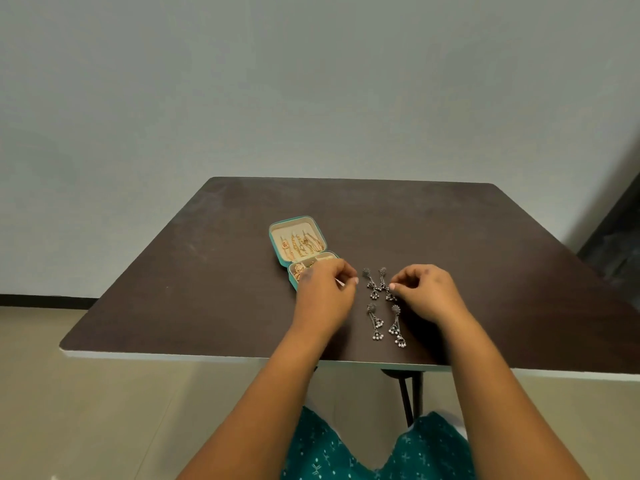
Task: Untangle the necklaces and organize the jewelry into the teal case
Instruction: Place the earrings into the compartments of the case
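Note:
The teal case (278,252) lies open left of the table's middle. Gold chains (300,244) hang in its cream lid and gold pieces (300,269) fill the near tray. Several dark silver drop earrings lie to its right in two pairs: an upper pair (374,285) and a lower pair (386,327). My left hand (323,292) hovers over the case's near corner with curled fingers, pinching a thin pale sliver that is too small to name. My right hand (427,294) pinches the right earring of the upper pair (387,289) between thumb and forefinger.
The dark brown table (207,271) has a pale front edge (173,355) and stands against a plain grey wall. A black table leg (407,393) shows below, beside my teal-clothed knees.

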